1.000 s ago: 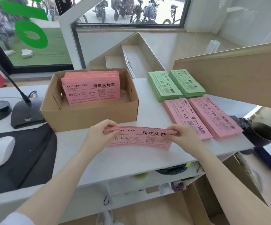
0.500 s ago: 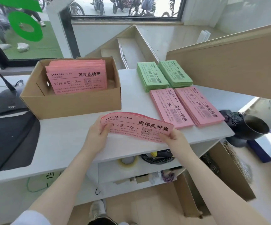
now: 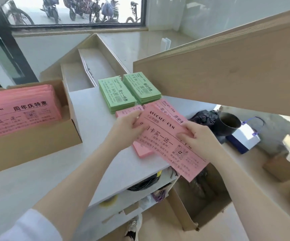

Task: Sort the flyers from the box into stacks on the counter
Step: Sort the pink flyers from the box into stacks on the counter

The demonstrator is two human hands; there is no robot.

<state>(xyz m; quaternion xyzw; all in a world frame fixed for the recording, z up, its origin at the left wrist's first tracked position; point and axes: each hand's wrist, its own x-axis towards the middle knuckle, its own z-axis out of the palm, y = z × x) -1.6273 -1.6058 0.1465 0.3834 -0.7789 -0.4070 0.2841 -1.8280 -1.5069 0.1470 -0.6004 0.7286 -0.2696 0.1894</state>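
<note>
Both hands hold a bundle of pink flyers [image 3: 165, 141] over the right end of the white counter [image 3: 95, 136]. My left hand [image 3: 126, 130] grips its upper left end and my right hand [image 3: 199, 136] grips its right side. The bundle is turned diagonally and hangs past the counter's edge. It covers most of two pink stacks [image 3: 142, 152] lying on the counter. Two green stacks [image 3: 116, 94] lie side by side behind them. The cardboard box [image 3: 36, 141] at the left still stands pink flyers [image 3: 19, 108] upright.
A wooden panel [image 3: 227, 66] slants over the right side. Below the counter's right end sit a black bin [image 3: 227, 123], a black bag, a blue and white box [image 3: 245, 138] and an open carton [image 3: 201, 206]. Shelves under the counter hold cables and tape.
The pink bundle has moved right from the counter's front middle and turned diagonally, now over the two pink stacks. My view has swung right, so the box sits at the left edge.
</note>
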